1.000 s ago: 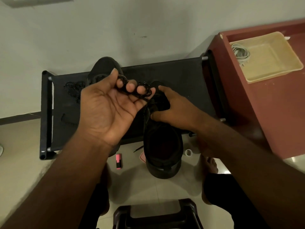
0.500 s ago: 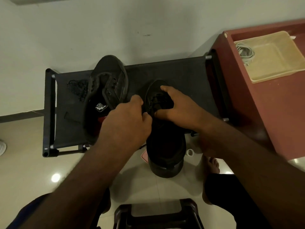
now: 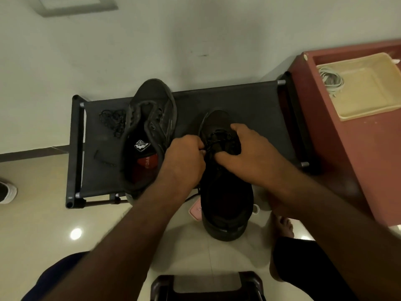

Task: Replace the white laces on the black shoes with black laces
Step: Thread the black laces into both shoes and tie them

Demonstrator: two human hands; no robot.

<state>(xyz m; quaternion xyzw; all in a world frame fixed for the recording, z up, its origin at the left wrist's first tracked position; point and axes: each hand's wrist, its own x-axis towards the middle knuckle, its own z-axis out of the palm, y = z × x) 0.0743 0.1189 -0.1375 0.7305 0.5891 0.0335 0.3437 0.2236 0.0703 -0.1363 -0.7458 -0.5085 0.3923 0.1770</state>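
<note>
Two black shoes stand on a low black fabric rack. The right shoe hangs over the rack's front edge. My left hand pinches a black lace at that shoe's eyelets. My right hand grips the shoe's upper, fingers curled over the lace area. The left shoe stands open with no lace, its insole logo showing. A loose black lace lies bunched on the rack's left part. White laces lie coiled in a cream tray.
The cream tray sits on a red cabinet to the right. A dark stool stands at the bottom edge. A pink object and a small white ring lie on the tiled floor under the shoe. My bare foot is beside them.
My left hand, raised palm-up with the black lace strung over its fingers a second ago, has turned over and come down to the right shoe's eyelets. My right hand stayed on the shoe.
</note>
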